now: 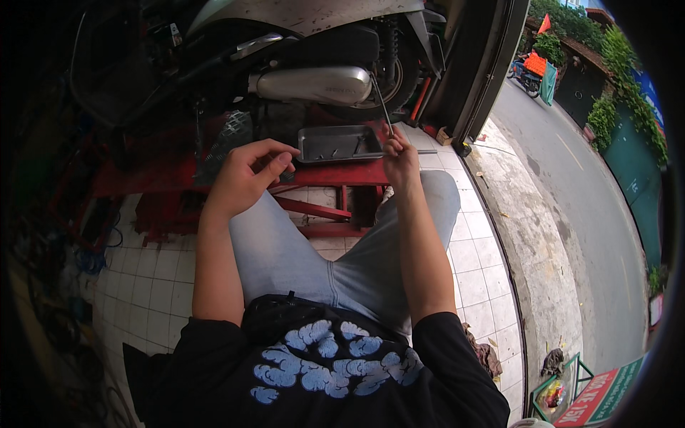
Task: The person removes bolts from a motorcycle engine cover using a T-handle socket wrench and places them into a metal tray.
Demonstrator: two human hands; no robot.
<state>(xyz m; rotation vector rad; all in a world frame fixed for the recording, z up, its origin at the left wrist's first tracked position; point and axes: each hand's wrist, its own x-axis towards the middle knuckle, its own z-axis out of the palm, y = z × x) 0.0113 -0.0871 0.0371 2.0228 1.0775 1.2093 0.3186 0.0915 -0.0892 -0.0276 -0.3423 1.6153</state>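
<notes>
- Right hand (401,158) is pinched shut on a long thin metal rod tool (382,103); the shaft runs up and left from the fingers toward the scooter's rear wheel (397,71), just right of the chrome exhaust muffler (314,84). Can't tell where the tip lands.
- Left hand (246,175) is raised over the left knee, fingers curled in narrow, thumb against the fingertips. Something small and dark may be between them; can't tell what.
- Shallow metal tray (340,143) sits on the red lift stand (325,178), between the two hands and just below the muffler. A few small parts lie in it, too small to count.
- Risk, my read: the rod is held only at its lower end, so a slip could swing it into the tray and scatter the small parts onto the tiled floor (153,285).
- Risk, also: whatever the left hand pinches could drop between the knees and roll under the stand.
- Count: two hands, one rod, one tray, one muffler, one scooter, one stand.
- Outward: street and kerb at right, a green crate (560,389) near the lower right.
</notes>
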